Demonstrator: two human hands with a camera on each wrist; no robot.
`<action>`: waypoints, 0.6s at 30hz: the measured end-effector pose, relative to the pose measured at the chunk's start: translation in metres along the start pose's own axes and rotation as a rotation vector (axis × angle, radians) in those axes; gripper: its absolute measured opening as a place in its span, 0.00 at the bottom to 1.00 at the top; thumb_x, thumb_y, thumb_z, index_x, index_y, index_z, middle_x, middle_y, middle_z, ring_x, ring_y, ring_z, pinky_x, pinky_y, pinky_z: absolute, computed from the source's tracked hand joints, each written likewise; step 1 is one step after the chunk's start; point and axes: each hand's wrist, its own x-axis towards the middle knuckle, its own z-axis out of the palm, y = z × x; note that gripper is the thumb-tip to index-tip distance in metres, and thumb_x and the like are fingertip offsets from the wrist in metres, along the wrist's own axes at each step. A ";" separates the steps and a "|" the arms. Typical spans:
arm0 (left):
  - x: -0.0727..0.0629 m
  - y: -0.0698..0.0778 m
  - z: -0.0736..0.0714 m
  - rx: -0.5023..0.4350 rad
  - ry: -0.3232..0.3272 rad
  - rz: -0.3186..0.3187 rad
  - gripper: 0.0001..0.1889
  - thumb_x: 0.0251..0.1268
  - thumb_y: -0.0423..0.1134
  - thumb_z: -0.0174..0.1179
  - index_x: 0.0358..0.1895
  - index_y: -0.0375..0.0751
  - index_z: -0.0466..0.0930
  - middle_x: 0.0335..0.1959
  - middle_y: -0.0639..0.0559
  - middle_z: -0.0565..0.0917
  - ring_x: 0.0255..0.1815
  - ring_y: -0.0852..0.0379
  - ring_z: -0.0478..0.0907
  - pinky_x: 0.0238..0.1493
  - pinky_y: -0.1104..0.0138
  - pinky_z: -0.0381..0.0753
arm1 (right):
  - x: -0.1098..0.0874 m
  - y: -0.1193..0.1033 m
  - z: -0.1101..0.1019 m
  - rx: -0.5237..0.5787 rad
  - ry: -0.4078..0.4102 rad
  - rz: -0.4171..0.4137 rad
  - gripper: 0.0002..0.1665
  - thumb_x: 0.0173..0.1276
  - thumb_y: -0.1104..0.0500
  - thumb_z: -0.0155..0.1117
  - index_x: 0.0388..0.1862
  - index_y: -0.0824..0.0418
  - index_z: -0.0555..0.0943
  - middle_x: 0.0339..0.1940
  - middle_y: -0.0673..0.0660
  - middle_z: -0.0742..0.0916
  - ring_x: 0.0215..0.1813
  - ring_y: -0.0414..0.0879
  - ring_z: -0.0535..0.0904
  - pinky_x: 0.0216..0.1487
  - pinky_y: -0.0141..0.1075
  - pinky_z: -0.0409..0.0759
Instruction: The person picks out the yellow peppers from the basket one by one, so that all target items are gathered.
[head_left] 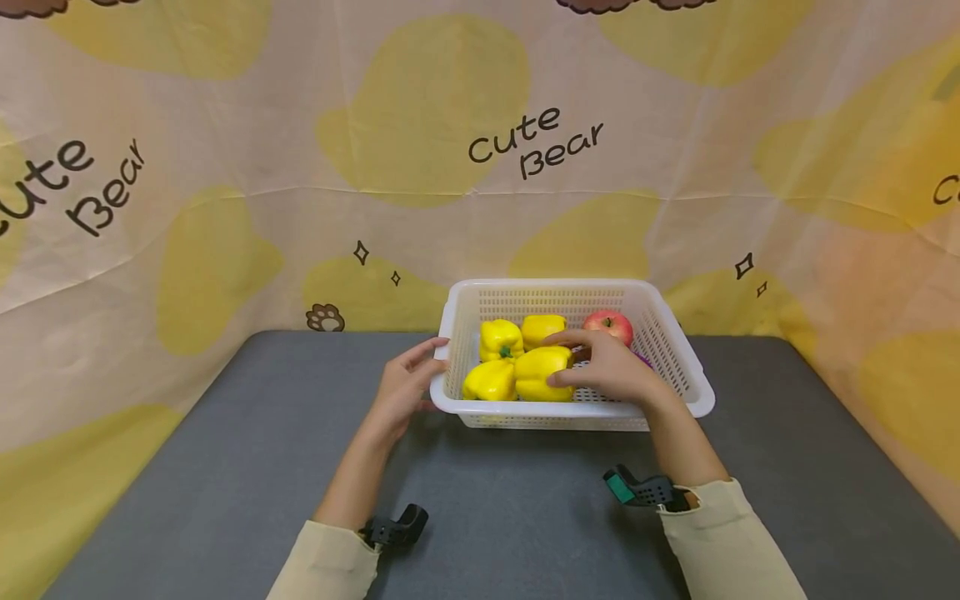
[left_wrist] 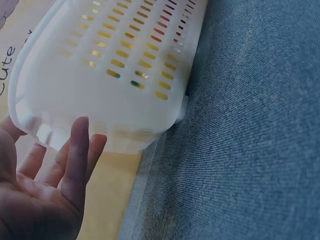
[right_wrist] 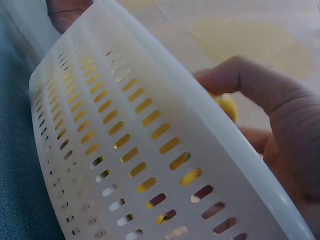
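Though one yellow pepper (head_left: 536, 372) lies in the basket (head_left: 592, 409), release seemingly remains: right grip (head_left: 612, 367) clasps it, relaxed left grip (head_left: 401, 383) touches basket.

Just below and right of the head frame's centre, we see a basket (head_left: 570, 409) on the desk (head_left: 510, 508), a cloth (head_left: 420, 108) behind. In its left half lie four peppers (head_left: 497, 337), two before two; an apple (head_left: 609, 320) lies upper right. Our left grip (head_left: 402, 382) is at its left end, our right grip (head_left: 613, 367) on the front right pepper (head_left: 536, 375).
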 end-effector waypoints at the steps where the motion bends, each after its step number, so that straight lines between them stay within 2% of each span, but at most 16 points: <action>1: 0.000 0.000 0.000 0.000 0.001 -0.002 0.22 0.68 0.42 0.62 0.65 0.53 0.79 0.60 0.40 0.83 0.39 0.55 0.85 0.29 0.61 0.88 | 0.000 0.000 0.000 0.011 -0.007 -0.013 0.36 0.56 0.49 0.75 0.65 0.53 0.79 0.61 0.57 0.82 0.55 0.54 0.77 0.58 0.44 0.78; 9: 0.000 0.000 -0.002 0.008 -0.005 -0.002 0.23 0.68 0.43 0.62 0.66 0.53 0.78 0.61 0.40 0.82 0.40 0.55 0.86 0.30 0.61 0.88 | 0.001 0.003 0.003 0.103 -0.082 -0.103 0.35 0.56 0.53 0.76 0.64 0.53 0.78 0.65 0.58 0.80 0.61 0.57 0.75 0.67 0.55 0.77; 14: -0.001 -0.001 -0.003 0.011 0.000 -0.006 0.22 0.68 0.43 0.62 0.66 0.54 0.78 0.60 0.41 0.83 0.40 0.54 0.85 0.29 0.61 0.88 | 0.001 0.004 0.005 0.110 -0.129 -0.106 0.34 0.58 0.52 0.75 0.64 0.51 0.78 0.68 0.59 0.78 0.65 0.61 0.76 0.65 0.55 0.79; 18: -0.001 0.000 -0.002 0.010 -0.002 -0.009 0.22 0.68 0.43 0.62 0.65 0.56 0.79 0.60 0.43 0.83 0.40 0.54 0.86 0.30 0.60 0.88 | 0.000 0.001 0.005 0.080 -0.112 -0.098 0.35 0.57 0.50 0.76 0.64 0.49 0.78 0.67 0.57 0.79 0.63 0.59 0.77 0.63 0.52 0.81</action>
